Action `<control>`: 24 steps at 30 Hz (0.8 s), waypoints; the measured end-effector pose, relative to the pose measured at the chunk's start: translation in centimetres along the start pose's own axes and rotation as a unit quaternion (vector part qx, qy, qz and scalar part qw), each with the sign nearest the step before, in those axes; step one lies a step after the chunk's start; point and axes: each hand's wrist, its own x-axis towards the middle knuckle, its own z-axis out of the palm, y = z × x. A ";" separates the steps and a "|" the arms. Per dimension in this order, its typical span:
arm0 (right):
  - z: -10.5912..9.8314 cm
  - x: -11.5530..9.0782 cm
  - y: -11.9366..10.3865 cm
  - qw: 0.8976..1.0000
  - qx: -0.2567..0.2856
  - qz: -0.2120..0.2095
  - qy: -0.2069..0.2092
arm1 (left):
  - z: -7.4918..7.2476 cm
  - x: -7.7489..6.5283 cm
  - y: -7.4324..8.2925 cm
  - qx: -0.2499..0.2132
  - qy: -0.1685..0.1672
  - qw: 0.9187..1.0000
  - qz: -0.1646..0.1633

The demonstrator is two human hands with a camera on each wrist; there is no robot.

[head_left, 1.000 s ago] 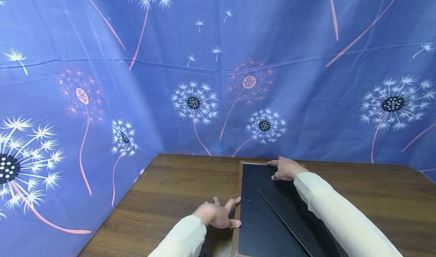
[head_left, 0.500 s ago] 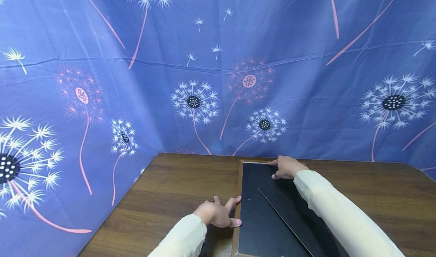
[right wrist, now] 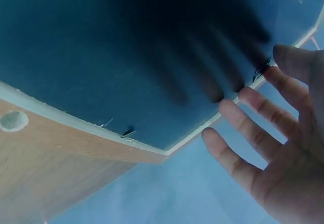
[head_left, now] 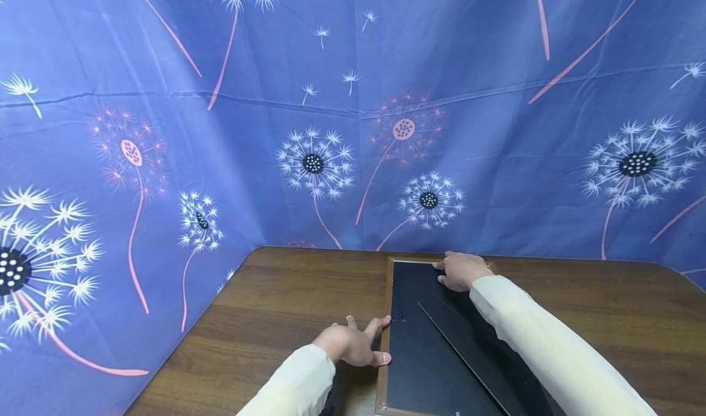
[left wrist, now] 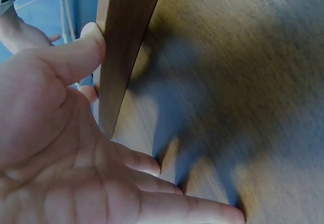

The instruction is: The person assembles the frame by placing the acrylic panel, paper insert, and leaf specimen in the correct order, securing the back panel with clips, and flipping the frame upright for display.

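A picture frame [head_left: 408, 367] lies back side up on the table, with a wooden edge and black backing. Its black easel stand [head_left: 455, 342] slants across the backing. My left hand [head_left: 353, 345] is at the left edge, thumb and index finger touching the wood while the other fingers spread over the table. At the far edge is my right hand [head_left: 462, 271], its fingers extended and fingertips along the rim. The right wrist view shows a small dark metal tab [right wrist: 261, 70] right by the index fingertip and thumb. Another tab [right wrist: 128, 132] sticks up along the adjoining side.
The brown wooden table [head_left: 276, 306] extends to both sides of the frame. A blue dandelion-print cloth [head_left: 353, 97] hangs close behind the table's far edge and along its left side. One round hole [right wrist: 13, 121] marks the frame's wooden edge.
My right hand and forearm have shifted slightly, the thumb drawing a little closer to the far rim. The left hand and the frame stay in place.
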 end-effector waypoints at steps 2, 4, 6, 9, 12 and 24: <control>0.0 0.1 -0.2 1.000 -0.009 -0.003 0.004 | 0.0 0.0 0.0 0.003 0.002 1.000 -0.001; 0.0 0.1 -0.3 1.000 -0.003 -0.004 0.005 | 0.0 0.0 0.0 0.006 0.004 1.000 -0.001; 0.1 0.2 -0.3 1.000 0.011 -0.003 0.006 | 0.0 -0.1 0.0 0.007 0.006 1.000 0.000; 0.4 0.2 0.0 0.999 0.039 0.003 0.002 | 0.0 -0.1 -0.1 0.008 0.008 1.000 0.001; 0.8 0.2 0.3 0.999 0.048 0.005 -0.002 | 0.0 -0.1 0.0 0.005 0.011 1.000 0.002; 0.9 -0.5 0.5 0.998 0.064 -0.013 -0.015 | -0.1 -0.2 0.0 0.001 0.006 1.000 0.000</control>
